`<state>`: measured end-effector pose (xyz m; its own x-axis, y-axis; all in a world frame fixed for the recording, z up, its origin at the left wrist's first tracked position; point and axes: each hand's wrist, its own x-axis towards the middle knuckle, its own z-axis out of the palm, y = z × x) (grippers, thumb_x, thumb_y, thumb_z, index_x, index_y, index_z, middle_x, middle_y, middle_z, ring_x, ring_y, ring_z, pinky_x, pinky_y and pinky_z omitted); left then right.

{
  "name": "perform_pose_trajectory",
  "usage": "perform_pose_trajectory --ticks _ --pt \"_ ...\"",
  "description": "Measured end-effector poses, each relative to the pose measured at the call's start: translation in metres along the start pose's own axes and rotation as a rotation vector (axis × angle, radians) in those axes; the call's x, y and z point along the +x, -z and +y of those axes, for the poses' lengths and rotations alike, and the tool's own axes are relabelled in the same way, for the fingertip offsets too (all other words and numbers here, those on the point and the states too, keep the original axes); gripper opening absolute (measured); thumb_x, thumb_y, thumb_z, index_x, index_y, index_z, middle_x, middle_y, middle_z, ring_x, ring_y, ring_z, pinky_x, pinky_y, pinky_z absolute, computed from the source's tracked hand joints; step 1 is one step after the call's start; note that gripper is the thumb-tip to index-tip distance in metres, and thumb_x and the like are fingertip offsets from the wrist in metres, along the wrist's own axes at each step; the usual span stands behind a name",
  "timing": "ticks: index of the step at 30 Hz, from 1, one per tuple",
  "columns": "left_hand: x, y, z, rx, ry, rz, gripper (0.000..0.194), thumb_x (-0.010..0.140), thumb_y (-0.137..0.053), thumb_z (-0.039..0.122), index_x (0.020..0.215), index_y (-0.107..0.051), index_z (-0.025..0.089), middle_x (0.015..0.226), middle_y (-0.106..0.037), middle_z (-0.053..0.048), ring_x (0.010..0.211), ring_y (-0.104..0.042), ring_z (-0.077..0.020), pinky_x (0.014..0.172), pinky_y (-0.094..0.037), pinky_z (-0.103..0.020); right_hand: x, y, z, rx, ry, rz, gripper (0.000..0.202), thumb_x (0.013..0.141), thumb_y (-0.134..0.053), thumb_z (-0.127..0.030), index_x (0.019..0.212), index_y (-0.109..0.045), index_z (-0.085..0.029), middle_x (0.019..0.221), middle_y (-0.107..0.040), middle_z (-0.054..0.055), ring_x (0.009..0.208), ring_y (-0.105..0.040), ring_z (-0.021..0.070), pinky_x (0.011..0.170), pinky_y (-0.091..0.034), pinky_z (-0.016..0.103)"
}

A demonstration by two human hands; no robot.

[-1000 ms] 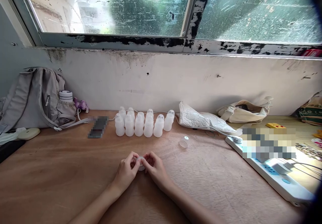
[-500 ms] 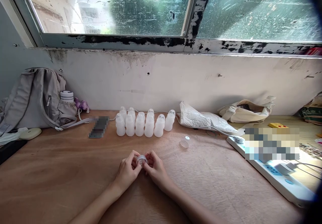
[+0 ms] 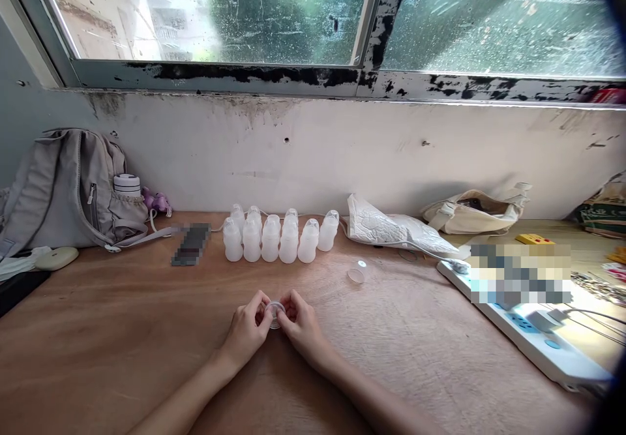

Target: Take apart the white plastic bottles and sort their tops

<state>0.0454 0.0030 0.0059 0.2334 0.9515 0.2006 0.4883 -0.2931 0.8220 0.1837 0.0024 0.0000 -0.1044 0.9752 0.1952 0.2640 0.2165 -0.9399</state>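
Note:
Between my two hands is a small round clear plastic ring-shaped piece (image 3: 275, 311), like a bottle collar, held just above the wooden table (image 3: 147, 330). My left hand (image 3: 248, 323) pinches its left side with thumb and fingers. On the right side, my right hand (image 3: 299, 321) grips it the same way, thumb at the rim. The fingers hide part of the piece. A clear dome-shaped cap (image 3: 357, 272) lies on its side to the right, beyond my right hand. Several frosted white bottles (image 3: 270, 239) stand in a cluster farther back.
At the left sit a grey backpack (image 3: 59, 187) and a pixelated dark phone-like object (image 3: 190, 244). Along the wall lie a silvery padded pouch (image 3: 396, 226) and a cream bag (image 3: 476, 213). A white power strip (image 3: 528, 330) with plugged cables stretches along the right side.
The ring-shaped piece has tilted between my fingers, so its round opening faces me more. Both hands keep their grip in nearly the same place. The camera view has shifted slightly.

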Motion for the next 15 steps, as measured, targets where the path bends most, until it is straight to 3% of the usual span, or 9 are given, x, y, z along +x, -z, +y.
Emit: perform_pose_trajectory --ticks 10,15 --pt "-0.001 -0.001 0.000 0.042 -0.047 0.030 0.004 0.077 -0.045 0.023 0.079 -0.047 0.021 0.058 -0.057 0.003 0.050 -0.052 -0.0118 0.051 -0.036 -0.020 -0.003 0.000 -0.007 -0.017 0.085 -0.008 0.010 0.076 -0.049 -0.027 0.070 -0.048 -0.019 0.058 -0.051 -0.002 0.049 -0.044 0.0099 0.046 -0.037 0.021" --pt "0.000 0.002 -0.002 0.008 -0.014 0.070 0.007 0.074 -0.047 0.022 0.081 -0.047 0.021 0.064 -0.059 0.003 0.056 -0.055 -0.0125 0.054 -0.038 -0.021 -0.007 0.003 -0.011 0.015 0.097 -0.072 0.013 0.079 -0.049 -0.031 0.079 -0.052 -0.019 0.070 -0.058 0.001 0.056 -0.052 0.0116 0.052 -0.043 0.023"
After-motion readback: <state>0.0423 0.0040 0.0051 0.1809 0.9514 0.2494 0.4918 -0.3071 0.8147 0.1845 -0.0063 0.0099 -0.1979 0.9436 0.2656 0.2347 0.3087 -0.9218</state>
